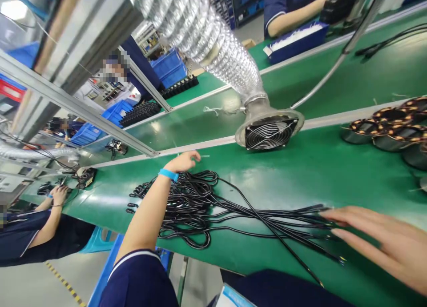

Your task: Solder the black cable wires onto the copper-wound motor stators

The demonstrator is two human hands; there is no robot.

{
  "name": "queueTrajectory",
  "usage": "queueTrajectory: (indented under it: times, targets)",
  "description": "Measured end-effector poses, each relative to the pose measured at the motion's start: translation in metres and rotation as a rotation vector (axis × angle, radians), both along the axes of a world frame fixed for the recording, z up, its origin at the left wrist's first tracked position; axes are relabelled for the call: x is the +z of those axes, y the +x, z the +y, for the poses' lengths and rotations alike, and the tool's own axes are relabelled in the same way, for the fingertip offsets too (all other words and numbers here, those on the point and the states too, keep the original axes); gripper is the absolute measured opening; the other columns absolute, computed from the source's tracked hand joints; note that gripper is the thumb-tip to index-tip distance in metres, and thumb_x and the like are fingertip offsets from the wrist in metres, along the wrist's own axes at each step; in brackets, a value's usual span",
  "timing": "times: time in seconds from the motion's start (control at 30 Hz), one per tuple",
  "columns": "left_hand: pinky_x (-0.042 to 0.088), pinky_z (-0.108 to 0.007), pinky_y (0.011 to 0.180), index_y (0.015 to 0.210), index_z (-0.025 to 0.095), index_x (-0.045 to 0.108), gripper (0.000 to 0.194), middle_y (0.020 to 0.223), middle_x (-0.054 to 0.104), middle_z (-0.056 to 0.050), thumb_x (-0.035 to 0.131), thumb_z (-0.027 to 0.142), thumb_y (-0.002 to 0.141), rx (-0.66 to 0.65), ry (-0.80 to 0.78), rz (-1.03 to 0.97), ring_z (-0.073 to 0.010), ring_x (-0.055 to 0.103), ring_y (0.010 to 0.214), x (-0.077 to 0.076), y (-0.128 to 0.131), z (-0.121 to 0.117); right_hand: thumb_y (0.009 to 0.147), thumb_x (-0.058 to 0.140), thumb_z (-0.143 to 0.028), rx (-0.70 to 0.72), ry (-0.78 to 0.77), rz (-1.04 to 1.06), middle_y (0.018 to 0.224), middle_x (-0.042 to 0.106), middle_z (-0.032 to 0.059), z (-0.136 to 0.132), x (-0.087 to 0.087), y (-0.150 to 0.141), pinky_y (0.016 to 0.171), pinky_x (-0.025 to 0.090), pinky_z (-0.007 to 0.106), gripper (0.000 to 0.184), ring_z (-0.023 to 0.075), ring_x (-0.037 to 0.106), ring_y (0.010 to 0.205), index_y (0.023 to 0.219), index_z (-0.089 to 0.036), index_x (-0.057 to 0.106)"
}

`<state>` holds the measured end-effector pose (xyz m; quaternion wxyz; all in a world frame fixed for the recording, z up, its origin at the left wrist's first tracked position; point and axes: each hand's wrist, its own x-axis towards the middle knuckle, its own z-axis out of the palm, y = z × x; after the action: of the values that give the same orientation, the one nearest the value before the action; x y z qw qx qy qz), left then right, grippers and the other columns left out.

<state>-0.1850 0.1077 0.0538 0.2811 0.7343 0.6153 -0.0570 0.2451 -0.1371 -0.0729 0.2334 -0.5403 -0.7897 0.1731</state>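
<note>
A pile of coiled black cables (pixel 191 196) lies on the green bench, with a spread of straight ends reaching right. My left hand (pixel 183 161), with a blue band at the wrist, is over the far side of the coils. Its fingers are loosely bent, and nothing shows in them. At the right, my right hand (pixel 383 242) has its fingers stretched out and slightly apart beside the loose cable ends (pixel 310 227). The fingertips overlap some ends in view; whether they touch is unclear. Some ends show small bare or coloured wire tips.
A fan hood (pixel 270 131) on a silver duct (pixel 230 53) hangs just beyond the cables. Several copper-wound stators (pixel 390 133) stand at the right. A metal rail (pixel 200 145) runs behind. Co-workers are at left and across the bench, near a blue box (pixel 296 45).
</note>
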Motion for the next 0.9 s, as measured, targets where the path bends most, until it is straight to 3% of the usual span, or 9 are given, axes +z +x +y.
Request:
queueTrajectory:
  times: [0.07, 0.17, 0.3, 0.37, 0.47, 0.6, 0.73, 0.83, 0.9]
  targets:
    - [0.054, -0.031, 0.094, 0.105, 0.015, 0.071, 0.047, 0.112, 0.077, -0.007, 0.057, 0.004, 0.062, -0.053, -0.093, 0.044, -0.0229, 0.07, 0.103, 0.007, -0.019, -0.023, 0.1, 0.041, -0.052, 0.149, 0.018, 0.013, 0.109, 0.076, 0.0049, 0.023, 0.026, -0.037, 0.082, 0.066, 0.049, 0.04, 0.0304, 0.074, 0.096, 0.116, -0.034, 0.073]
    - [0.049, -0.035, 0.108, 0.132, 0.014, 0.064, 0.071, 0.137, 0.069, -0.01, 0.055, 0.008, 0.062, -0.152, -0.215, 0.122, -0.0277, 0.064, 0.124, 0.013, -0.039, -0.048, 0.102, 0.034, -0.049, 0.3, -0.018, 0.004, 0.106, 0.075, 0.0084, 0.05, 0.057, -0.077, 0.082, 0.064, 0.047, 0.047, 0.0287, 0.074, 0.096, 0.115, -0.027, 0.074]
    - [0.048, -0.036, 0.111, 0.158, 0.017, 0.037, 0.093, 0.161, 0.046, -0.014, 0.063, 0.02, 0.069, -0.35, -0.307, 0.384, -0.0315, 0.056, 0.137, 0.019, -0.039, -0.065, 0.102, 0.035, -0.048, 0.393, -0.084, 0.037, 0.107, 0.075, 0.0097, 0.071, 0.068, -0.104, 0.083, 0.062, 0.046, 0.046, 0.027, 0.073, 0.095, 0.112, -0.023, 0.073]
    - [0.055, -0.035, 0.097, 0.155, 0.018, 0.042, 0.088, 0.157, 0.049, -0.017, 0.067, 0.026, 0.071, -0.398, -0.279, 0.519, -0.0328, 0.067, 0.122, 0.021, -0.031, -0.07, 0.101, 0.037, -0.049, 0.409, -0.13, 0.063, 0.107, 0.074, 0.0104, 0.076, 0.07, -0.111, 0.083, 0.061, 0.045, 0.045, 0.0261, 0.072, 0.094, 0.113, -0.022, 0.072]
    - [0.056, -0.032, 0.08, 0.135, 0.017, 0.061, 0.064, 0.143, 0.059, -0.015, 0.068, 0.027, 0.073, -0.467, -0.199, 0.61, -0.0287, 0.074, 0.1, 0.024, -0.022, -0.075, 0.1, 0.038, -0.049, 0.404, -0.17, 0.07, 0.106, 0.074, 0.0115, 0.082, 0.071, -0.115, 0.085, 0.06, 0.045, 0.046, 0.0259, 0.072, 0.093, 0.112, -0.021, 0.072]
    - [0.054, -0.032, 0.083, 0.119, 0.019, 0.065, 0.039, 0.126, 0.07, -0.009, 0.061, 0.022, 0.08, -0.494, -0.083, 0.572, -0.0262, 0.071, 0.102, 0.037, -0.029, -0.088, 0.099, 0.037, -0.051, 0.374, -0.193, 0.06, 0.111, 0.073, 0.0116, 0.086, 0.068, -0.112, 0.087, 0.06, 0.047, 0.047, 0.0274, 0.072, 0.097, 0.114, -0.022, 0.071]
    - [0.053, -0.033, 0.091, 0.117, 0.022, 0.066, 0.032, 0.12, 0.072, -0.006, 0.054, 0.022, 0.086, -0.452, 0.046, 0.423, -0.0248, 0.068, 0.108, 0.068, -0.04, -0.11, 0.094, 0.046, -0.062, 0.268, -0.232, 0.186, 0.13, 0.066, 0.0145, 0.091, 0.068, -0.126, 0.1, 0.055, 0.055, 0.057, 0.0319, 0.066, 0.114, 0.13, -0.022, 0.065]
    - [0.053, -0.032, 0.092, 0.119, 0.024, 0.067, 0.032, 0.119, 0.072, -0.004, 0.055, 0.027, 0.089, -0.439, 0.15, 0.311, -0.0227, 0.068, 0.107, 0.093, -0.04, -0.124, 0.087, 0.058, -0.067, 0.345, -0.467, 0.419, 0.147, 0.054, 0.0176, 0.095, 0.075, -0.159, 0.11, 0.047, 0.053, 0.082, 0.0318, 0.056, 0.132, 0.152, -0.021, 0.041]
    - [0.053, -0.031, 0.091, 0.119, 0.024, 0.067, 0.032, 0.118, 0.073, -0.004, 0.055, 0.028, 0.09, -0.435, 0.221, 0.275, -0.0219, 0.069, 0.106, 0.103, -0.039, -0.127, 0.083, 0.062, -0.066, 0.476, -0.695, 0.619, 0.131, 0.063, 0.0175, 0.097, 0.079, -0.18, 0.106, 0.05, 0.047, 0.093, 0.028, 0.061, 0.125, 0.155, -0.017, 0.031]
